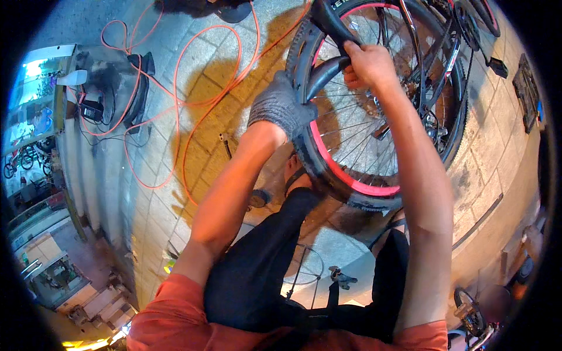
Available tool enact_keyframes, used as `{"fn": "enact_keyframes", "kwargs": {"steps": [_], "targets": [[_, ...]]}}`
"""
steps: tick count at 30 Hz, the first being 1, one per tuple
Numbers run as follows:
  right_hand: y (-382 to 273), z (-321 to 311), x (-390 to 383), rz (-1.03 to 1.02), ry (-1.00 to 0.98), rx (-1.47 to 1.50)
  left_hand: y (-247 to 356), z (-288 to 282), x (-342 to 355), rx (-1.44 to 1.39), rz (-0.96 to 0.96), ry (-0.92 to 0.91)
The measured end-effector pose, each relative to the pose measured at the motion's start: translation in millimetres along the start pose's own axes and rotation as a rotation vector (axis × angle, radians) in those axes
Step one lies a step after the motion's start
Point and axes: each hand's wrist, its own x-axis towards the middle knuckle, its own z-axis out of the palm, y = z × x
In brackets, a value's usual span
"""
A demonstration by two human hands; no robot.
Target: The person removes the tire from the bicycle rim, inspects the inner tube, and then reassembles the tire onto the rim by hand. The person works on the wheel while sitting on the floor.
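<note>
A bicycle wheel with a pink-red rim point(374, 189) and a black tyre point(328, 175) stands before me, partly beside the bicycle frame. A stretch of black inner tube point(332, 23) hangs out at the tyre's left side, and its lower part point(325, 75) curves back toward the tyre. My right hand point(370, 65), bare, is closed around this tube over the spokes. In a grey knit glove, my left hand point(277, 106) grips the tyre's left edge; its fingertips are partly hidden behind the tyre.
An orange air hose point(175, 117) lies in loops on the paved floor to the left. Near my left forearm lies a small metal-ended tool point(225, 145). A black tray-like object point(527, 93) is at the far right. Glass-fronted shelving point(44, 134) lines the left.
</note>
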Motion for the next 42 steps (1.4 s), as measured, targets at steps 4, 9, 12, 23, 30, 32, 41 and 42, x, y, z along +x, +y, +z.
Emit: {"fn": "enact_keyframes", "kwargs": {"steps": [4,9,12,23,30,32,41,42], "targets": [[12.3,26.5,2.9,0.207,-0.082,0.570,10.7,-13.1,-14.1,0.069,-0.045,0.017],[4.8,95.6,-10.5,0.139,-0.155,1.151,8.9,-9.8,-20.9,0.094,-0.036,0.151],[10.2,101.1,-8.7,0.083,-0.250,1.106,8.2,-12.3,-19.6,0.055,-0.029,0.179],[-72.8,18.3,26.6,-0.513,0.227,-0.710,6.0,-12.8,-26.4,-0.100,-0.004,0.086],[-4.6,16.1,40.4,0.131,0.088,0.797,8.2,-23.0,-33.8,-0.128,-0.003,0.098],[-21.1,34.5,41.2,0.084,0.068,0.914,12.4,-28.4,-41.8,-0.105,-0.014,0.091],[-20.1,67.7,46.3,-0.056,-0.106,1.151,10.3,-3.6,-40.1,-0.084,0.028,0.155],[-25.1,56.3,37.8,-0.074,-0.201,1.100,7.6,4.1,-38.8,-0.094,0.032,0.147]]}}
